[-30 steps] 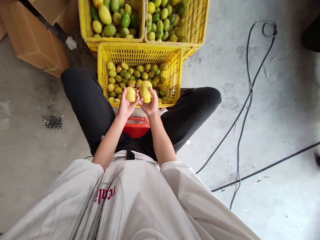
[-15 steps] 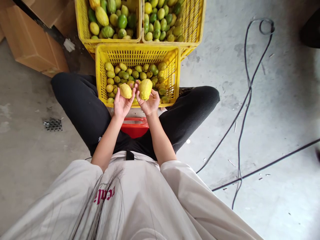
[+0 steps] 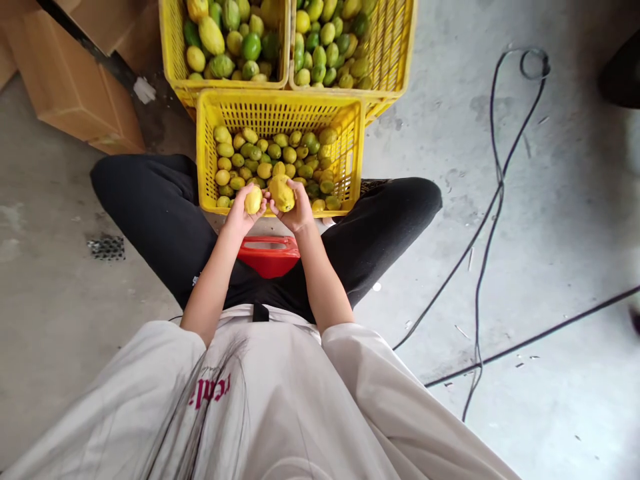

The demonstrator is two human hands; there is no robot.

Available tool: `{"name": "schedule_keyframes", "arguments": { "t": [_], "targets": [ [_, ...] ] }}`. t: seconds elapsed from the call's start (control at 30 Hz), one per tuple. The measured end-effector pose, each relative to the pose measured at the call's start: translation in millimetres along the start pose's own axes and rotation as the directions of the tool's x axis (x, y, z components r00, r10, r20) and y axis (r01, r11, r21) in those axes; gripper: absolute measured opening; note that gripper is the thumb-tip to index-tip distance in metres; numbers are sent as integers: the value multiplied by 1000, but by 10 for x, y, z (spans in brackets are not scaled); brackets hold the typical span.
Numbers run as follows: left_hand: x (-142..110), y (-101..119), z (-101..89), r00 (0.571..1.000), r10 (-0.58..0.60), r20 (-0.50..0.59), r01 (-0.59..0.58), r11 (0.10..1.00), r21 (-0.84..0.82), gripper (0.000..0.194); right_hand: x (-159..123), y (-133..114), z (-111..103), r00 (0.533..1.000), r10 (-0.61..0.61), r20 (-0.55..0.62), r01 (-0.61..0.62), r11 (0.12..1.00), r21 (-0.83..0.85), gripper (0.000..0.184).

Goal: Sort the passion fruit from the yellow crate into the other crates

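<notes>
My left hand is closed around a small yellow lemon. Beside it, my right hand grips a larger yellow lemon, its darker end turned toward me. The fingertips of both hands come close together; whether they touch I cannot tell. Both hands are over the near edge of a yellow plastic crate. Inside that crate lie many yellow and green lemons, partly hidden behind my hands.
Behind stand two more yellow crates holding green and yellow fruit. A red stool shows between my legs. Cardboard boxes are at the upper left. Black cables lie on the grey floor to the right.
Both hands have turned their lemons and drawn slightly toward me. My palms, facing up before, are now rolled inward, and the larger lemon shows its end. The view has shifted a little.
</notes>
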State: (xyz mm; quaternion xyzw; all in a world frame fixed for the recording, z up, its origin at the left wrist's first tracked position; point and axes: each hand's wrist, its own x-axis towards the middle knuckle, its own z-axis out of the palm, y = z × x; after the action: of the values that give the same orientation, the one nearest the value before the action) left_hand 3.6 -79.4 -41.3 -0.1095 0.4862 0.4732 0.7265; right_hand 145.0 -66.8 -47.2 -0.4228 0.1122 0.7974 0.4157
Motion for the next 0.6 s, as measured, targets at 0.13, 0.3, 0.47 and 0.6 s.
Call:
{"name": "schedule_keyframes", "arguments": {
  "t": [0.13,0.3,0.47,0.6],
  "targets": [
    [100,5,-104,964,51,-260,-94,983,-158,29,-19,95,-67,972,110,-206,-106,994,28,13],
    [90,54,-125,936,62,-346,-152,959,-238,36,-21,139,-35,961,201,-192,-178,975,130,5],
    [99,42,-137,923,53,-381,-158,955,-250,24,297,-352,808,979,172,-108,-149,969,195,14],
    [86,15,-171,928,-1,-371,-99,963,-252,20,224,-789,1695,956,-151,252,123,985,125,26]
  ]
}}
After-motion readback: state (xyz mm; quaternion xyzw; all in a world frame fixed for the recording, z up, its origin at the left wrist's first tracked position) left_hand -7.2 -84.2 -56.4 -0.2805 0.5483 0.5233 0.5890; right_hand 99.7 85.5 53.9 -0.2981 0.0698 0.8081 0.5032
